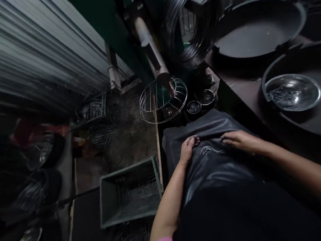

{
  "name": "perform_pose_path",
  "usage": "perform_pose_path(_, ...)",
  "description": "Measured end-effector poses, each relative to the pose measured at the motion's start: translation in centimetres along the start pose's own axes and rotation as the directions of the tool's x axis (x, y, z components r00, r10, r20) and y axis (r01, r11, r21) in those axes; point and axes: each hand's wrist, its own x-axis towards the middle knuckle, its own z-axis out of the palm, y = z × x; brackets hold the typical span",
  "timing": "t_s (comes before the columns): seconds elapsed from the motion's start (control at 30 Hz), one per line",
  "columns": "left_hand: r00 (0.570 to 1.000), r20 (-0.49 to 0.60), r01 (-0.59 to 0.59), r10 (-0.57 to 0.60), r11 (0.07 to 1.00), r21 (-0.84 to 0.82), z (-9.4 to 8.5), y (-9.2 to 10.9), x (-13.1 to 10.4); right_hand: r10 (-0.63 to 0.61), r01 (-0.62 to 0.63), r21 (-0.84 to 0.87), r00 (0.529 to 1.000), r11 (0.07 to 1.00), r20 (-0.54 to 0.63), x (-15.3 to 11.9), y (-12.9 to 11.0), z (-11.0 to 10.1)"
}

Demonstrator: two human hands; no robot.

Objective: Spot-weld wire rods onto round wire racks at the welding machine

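A dark, shiny apron (227, 167) lies across my lap, with several short bent wire pieces (208, 150) resting on it. My left hand (190, 146) is closed at the left of these pieces, its fingers curled near a fold of the apron. On the other side, my right hand (239, 140) has its fingertips pressed together. What either hand holds, if anything, is too small and dark to make out. Just ahead of my hands, a round wire frame (163, 101) sits below the metal arm of a machine (150, 45).
A green plastic crate (127, 173) with wire pieces stands at left. Two small containers (194, 107) sit ahead. A wire coil (190, 53) hangs at the back. At right are large round pans (260, 31); a shiny metal bowl (305, 89) of wire pieces rests in the nearer one.
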Motion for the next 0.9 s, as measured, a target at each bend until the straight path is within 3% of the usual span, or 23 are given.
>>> perform_pose_path(0.07,1.0,0.003,-0.011,0.011,1.0,-0.013,-0.1,-0.3,-0.1,-0.061,0.065,-0.042,0.994,0.997,0.092,1.4,-0.3,2.4)
perform_pose_path(0.13,1.0,0.006,-0.023,0.023,1.0,-0.003,-0.2,-0.3,-0.3,-0.071,0.078,-0.124,0.996,0.989,0.061,2.4,0.3,3.6)
perform_pose_path(0.23,0.999,0.013,-0.038,0.037,0.999,0.014,-0.2,-0.2,-0.4,-0.045,0.041,-0.2,0.999,0.979,-0.015,2.8,1.4,3.9)
perform_pose_path(0.33,0.999,0.022,-0.048,0.047,0.998,0.04,-0.2,-0.1,-0.5,-0.013,0.013,-0.281,1.0,0.96,0.003,2.2,1.6,3.6)
perform_pose_path(0.6,0.99,0.069,-0.136,0.12,0.932,0.335,0.2,0.9,-1.3,0.033,0.017,-0.479,0.995,0.877,0.095,1.6,-1.1,4.6)
perform_pose_path(0.77,0.962,0.186,-0.272,0.202,0.799,0.537,0.3,0.7,-1.4,0.106,0.024,-0.642,0.981,0.767,0.163,2.6,-1.9,6.7)
perform_pose_path(0.9,0.884,0.435,-0.454,0.172,0.535,0.712,0.7,0.3,-1.3,0.1,-0.001,-0.666,0.989,0.746,0.11,2.8,-1.9,8.3)
